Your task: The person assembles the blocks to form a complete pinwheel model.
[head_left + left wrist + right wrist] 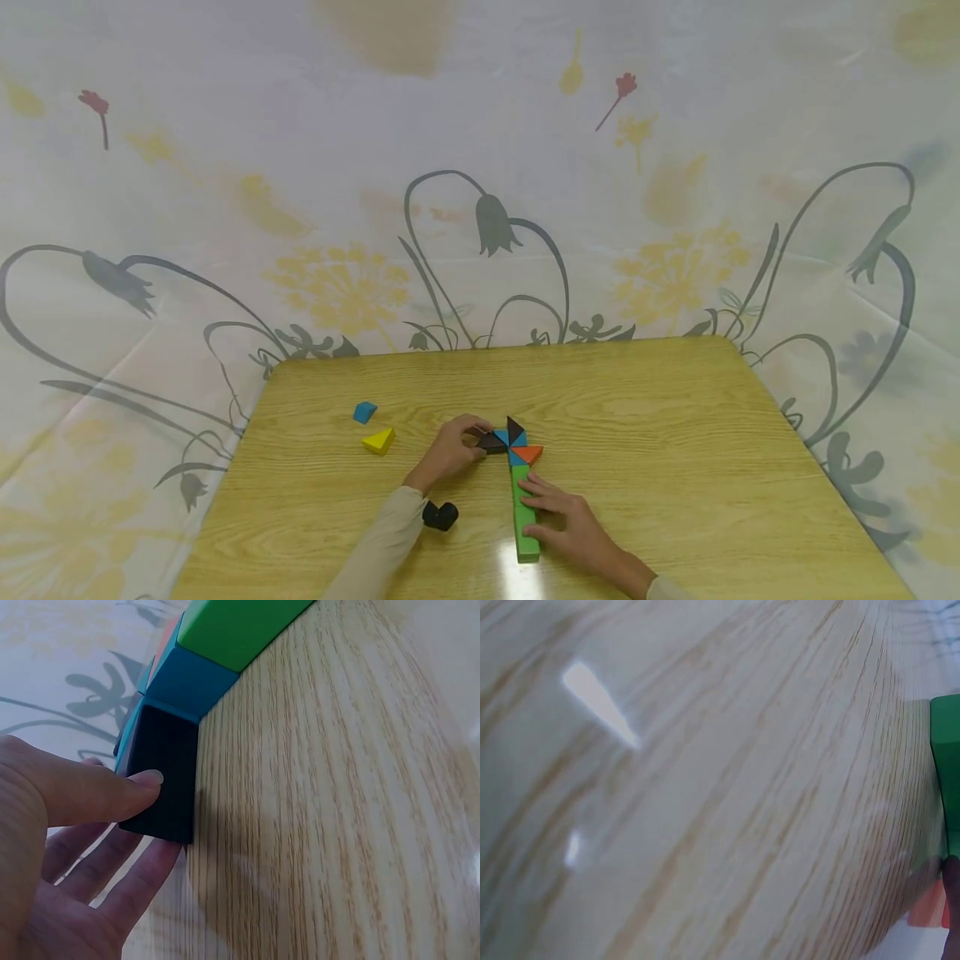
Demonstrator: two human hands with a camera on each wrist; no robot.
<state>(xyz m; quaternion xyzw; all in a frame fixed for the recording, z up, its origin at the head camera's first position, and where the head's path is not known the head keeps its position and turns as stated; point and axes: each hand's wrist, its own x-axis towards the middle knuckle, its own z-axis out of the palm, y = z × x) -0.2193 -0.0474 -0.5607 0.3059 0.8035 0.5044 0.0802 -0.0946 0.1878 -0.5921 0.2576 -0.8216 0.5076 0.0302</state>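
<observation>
My left hand (450,452) pinches a black triangular block (492,443) at the left side of a pinwheel of blocks. In the left wrist view its thumb presses the face of that black block (161,750), with fingers around the outer end. The pinwheel also has small blue blocks (517,457), an orange triangle (527,452) and a second dark triangle (514,431) pointing up. Below it runs a straight column of green blocks (527,546). Along the column's right side, my right hand (576,527) touches the green with extended fingers. The right wrist view catches only the green edge (946,742) and a fingertip.
A loose blue block (364,412) and a yellow triangular block (378,441) lie on the wooden table (675,417), left of the pinwheel. A small black object (440,517) sits against the left wrist. Behind the table hangs a flower-printed backdrop (480,125).
</observation>
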